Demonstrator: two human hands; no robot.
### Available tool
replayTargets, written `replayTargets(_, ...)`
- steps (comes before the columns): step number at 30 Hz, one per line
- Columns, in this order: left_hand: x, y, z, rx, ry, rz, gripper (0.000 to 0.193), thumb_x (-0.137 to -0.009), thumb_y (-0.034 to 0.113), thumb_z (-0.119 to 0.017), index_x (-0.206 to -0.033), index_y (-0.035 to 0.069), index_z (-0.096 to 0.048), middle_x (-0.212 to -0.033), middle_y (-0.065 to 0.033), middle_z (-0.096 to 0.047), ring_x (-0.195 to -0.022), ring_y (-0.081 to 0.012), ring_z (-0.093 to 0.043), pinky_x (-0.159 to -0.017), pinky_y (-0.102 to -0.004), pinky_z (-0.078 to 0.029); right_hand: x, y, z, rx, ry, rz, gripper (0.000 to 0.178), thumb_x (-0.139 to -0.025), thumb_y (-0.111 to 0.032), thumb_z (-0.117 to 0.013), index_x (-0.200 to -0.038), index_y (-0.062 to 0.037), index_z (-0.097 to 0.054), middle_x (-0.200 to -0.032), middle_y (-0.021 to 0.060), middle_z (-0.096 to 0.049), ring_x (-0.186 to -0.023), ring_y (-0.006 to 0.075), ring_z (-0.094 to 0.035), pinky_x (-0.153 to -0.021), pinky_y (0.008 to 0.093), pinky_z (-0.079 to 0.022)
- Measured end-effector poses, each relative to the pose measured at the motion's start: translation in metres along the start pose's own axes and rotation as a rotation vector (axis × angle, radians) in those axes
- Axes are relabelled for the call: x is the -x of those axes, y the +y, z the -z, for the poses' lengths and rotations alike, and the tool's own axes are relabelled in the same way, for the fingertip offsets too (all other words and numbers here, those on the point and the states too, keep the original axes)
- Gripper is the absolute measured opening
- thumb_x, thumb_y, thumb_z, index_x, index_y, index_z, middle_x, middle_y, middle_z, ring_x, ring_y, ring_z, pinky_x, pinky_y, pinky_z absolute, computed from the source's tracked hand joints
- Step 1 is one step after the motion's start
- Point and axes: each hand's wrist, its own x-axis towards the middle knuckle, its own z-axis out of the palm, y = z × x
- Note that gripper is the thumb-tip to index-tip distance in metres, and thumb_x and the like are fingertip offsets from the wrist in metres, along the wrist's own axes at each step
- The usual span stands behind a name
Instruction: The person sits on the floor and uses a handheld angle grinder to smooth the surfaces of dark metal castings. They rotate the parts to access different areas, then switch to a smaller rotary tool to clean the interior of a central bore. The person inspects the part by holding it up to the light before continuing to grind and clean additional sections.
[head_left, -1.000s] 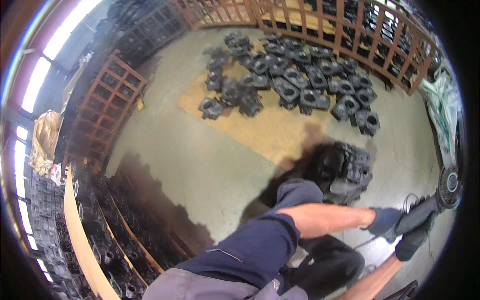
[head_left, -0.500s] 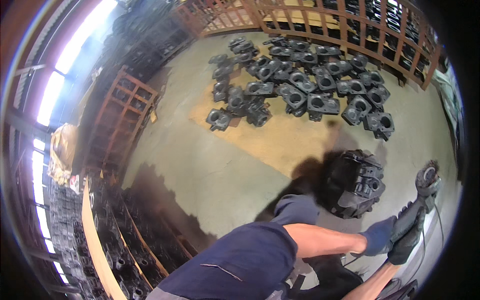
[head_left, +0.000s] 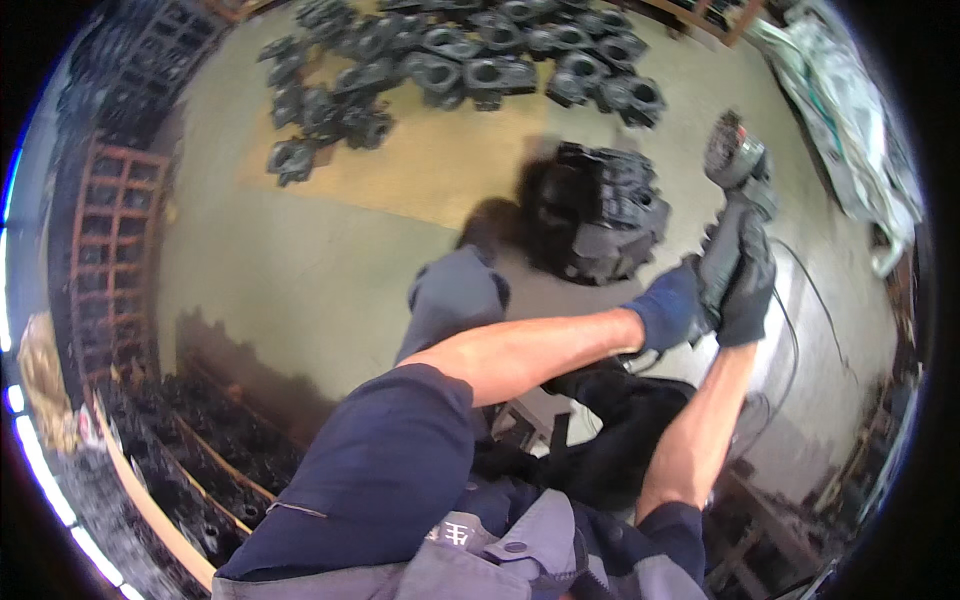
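An angle grinder (head_left: 722,245) with a round wire-brush head (head_left: 724,148) is raised at the right, its head pointing away from me. My left hand (head_left: 666,306), in a blue glove, is closed round the rear of its body. Against its right side my right hand (head_left: 752,288), in a dark glove, is closed too. To the left of the grinder a large black metal casting (head_left: 600,215) rests on the floor, apart from the brush. Gloves hide much of the grinder's body.
Several dark metal castings (head_left: 490,75) lie beyond, some on a tan sheet (head_left: 430,170). A black cable (head_left: 795,330) trails from the grinder. White sheeting (head_left: 835,120) stands at the right. A brown metal rack (head_left: 118,250) and stacked dark parts (head_left: 190,460) line the left.
The view has swung right and downward, so the floor things sit further left and higher. Both hands still grip the grinder, whose head now tilts more to the left.
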Motion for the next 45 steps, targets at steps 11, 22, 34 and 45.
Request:
replayTargets(11,-0.02,0.025,0.001,0.307,-0.278,0.618,0.057,-0.075,0.019,-0.082,-0.118,-0.004,-0.051,-0.097,-0.0167,-0.067,-0.089,-0.0255,-0.066,-0.078,-0.0378,-0.053,-0.021,0.012,0.024,0.201,0.233,-0.03,0.059,-0.096,-0.054,-0.06,-0.114,0.0026,-0.061,-0.082,0.012,-0.068,-0.069,0.0192,-0.067,-0.061,0.0309,-0.054)
replayTargets(22,-0.011,0.01,-0.012,0.37,-0.262,0.602,0.053,-0.083,0.025,-0.079,-0.116,-0.006,-0.051,-0.099,-0.0171,-0.067,-0.089,-0.0224,-0.064,-0.078,-0.0375,-0.053,-0.033,0.034,0.034,0.381,0.221,-0.055,0.051,-0.098,-0.045,-0.061,-0.118,0.0026,-0.059,-0.085,0.0084,-0.065,-0.069,0.0168,-0.065,-0.057,0.0283,-0.052)
replayTargets(34,-0.008,0.001,-0.03,0.395,-0.289,0.68,0.053,-0.081,0.022,-0.079,-0.117,-0.005,-0.051,-0.102,-0.0164,-0.068,-0.095,-0.0206,-0.064,-0.082,-0.0356,-0.053,-0.03,0.034,0.048,0.309,0.136,-0.072,0.058,-0.097,-0.043,-0.064,-0.127,0.0062,-0.056,-0.089,0.0119,-0.067,-0.074,0.0177,-0.067,-0.063,0.0297,-0.055)
replayTargets(45,-0.008,-0.005,-0.039,0.316,-0.374,0.459,0.035,-0.081,0.015,-0.075,-0.108,0.002,-0.058,-0.092,-0.008,-0.068,-0.084,-0.016,-0.061,-0.073,-0.0337,-0.052,-0.023,0.033,0.059,0.247,0.11,-0.072,0.064,-0.099,-0.053,-0.054,-0.127,0.0051,-0.056,-0.09,0.0113,-0.068,-0.074,0.0185,-0.066,-0.064,0.0296,-0.054)
